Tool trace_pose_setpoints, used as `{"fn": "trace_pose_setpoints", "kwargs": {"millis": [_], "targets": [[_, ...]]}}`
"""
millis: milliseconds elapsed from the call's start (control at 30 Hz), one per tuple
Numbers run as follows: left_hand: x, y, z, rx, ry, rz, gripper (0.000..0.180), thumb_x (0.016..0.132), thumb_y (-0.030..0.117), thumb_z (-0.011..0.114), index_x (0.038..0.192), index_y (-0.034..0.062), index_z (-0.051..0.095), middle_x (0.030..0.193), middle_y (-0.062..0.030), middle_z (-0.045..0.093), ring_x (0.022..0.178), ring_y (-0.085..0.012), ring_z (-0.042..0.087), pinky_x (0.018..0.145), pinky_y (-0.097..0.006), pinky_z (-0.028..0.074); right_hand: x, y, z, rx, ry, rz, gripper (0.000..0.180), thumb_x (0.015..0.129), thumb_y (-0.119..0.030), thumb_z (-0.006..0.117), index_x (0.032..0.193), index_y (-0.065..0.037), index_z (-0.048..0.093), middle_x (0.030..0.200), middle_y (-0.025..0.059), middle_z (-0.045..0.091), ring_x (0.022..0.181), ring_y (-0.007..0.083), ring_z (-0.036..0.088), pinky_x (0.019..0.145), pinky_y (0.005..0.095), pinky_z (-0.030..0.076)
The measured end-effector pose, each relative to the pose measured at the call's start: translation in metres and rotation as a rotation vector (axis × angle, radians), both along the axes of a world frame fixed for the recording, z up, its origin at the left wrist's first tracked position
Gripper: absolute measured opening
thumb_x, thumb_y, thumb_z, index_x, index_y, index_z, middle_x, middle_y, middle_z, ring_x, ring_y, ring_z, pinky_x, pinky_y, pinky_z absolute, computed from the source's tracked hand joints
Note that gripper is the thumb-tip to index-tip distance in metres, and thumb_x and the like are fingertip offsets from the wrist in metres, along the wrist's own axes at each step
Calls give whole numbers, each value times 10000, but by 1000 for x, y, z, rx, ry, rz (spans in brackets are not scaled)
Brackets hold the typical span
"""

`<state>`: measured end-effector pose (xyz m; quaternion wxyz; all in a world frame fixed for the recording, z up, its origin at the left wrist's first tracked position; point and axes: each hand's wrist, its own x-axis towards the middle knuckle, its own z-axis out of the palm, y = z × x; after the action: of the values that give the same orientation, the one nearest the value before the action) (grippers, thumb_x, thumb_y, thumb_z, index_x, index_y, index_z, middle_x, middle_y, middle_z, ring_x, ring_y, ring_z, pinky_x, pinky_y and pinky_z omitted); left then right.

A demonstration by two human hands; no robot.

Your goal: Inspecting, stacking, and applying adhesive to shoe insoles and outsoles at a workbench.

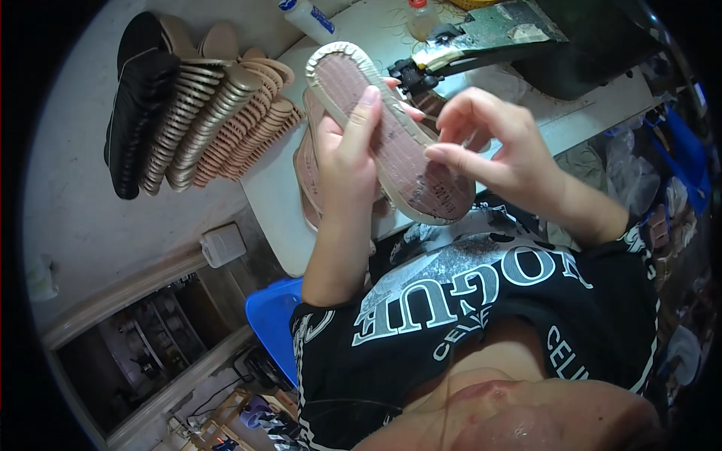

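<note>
"Where's the shoe sole (406, 143)?"

"Raised over the near edge of the pale surface (274, 218), slanted, its pinkish underside facing up. The left hand (348, 146) clamps it, thumb flat on that face, fingers behind, probably to steady it and leave the gathered cream rim exposed."

"And the right hand (515, 146)?"

"Half curled, thumb tip at the sole's right rim. Whether it pinches anything thin, I can't tell."

"What's around the sole?"

"More soles (307, 173) just left and beneath, likely kept within reach. Farther left, black, gold and beige footwear (203, 113) is packed close in a row, perhaps to save room. Beyond the sole are a green machine (508, 34), a white bottle (308, 19) and a red-capped bottle (423, 21)."

"And the room?"

"Plastic bags (635, 169) crowd well right of the sole; something blue (272, 316), perhaps a seat, sits below it, leftward."
</note>
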<state>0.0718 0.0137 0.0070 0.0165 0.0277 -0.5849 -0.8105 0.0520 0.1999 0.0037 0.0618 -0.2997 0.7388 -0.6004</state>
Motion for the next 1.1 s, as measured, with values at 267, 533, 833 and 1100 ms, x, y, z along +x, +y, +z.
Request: {"fn": "trace_pose_setpoints", "kwargs": {"millis": [267,533,833,1100], "targets": [[26,26,-22,-141,170,226,260,984,201,494,1043,-34,589,836,-71,641,748,-111,582,696,-267,475,-12,-5,29,617,750,154,102,755,-108,644,751,-13,608,700,143,628,668,279,649,622,357,519],[36,26,-41,-391,230,296,260,974,200,505,883,-33,575,664,-78,606,617,-111,555,563,-294,442,-23,-31,45,896,628,409,113,680,-101,638,672,10,660,659,172,635,622,314,654,606,372,544],[34,10,-37,-189,189,227,265,996,194,465,915,-27,586,682,-31,589,595,-91,501,562,-266,431,-29,-21,26,440,221,288,165,764,-153,707,784,-15,619,663,122,608,606,290,603,605,336,493],[38,13,-44,-416,202,309,307,968,265,504,973,-32,580,643,-147,618,576,-243,629,533,-365,466,-25,-26,18,658,606,330,160,847,-158,601,787,-11,622,685,150,623,626,325,622,596,409,495]]}}
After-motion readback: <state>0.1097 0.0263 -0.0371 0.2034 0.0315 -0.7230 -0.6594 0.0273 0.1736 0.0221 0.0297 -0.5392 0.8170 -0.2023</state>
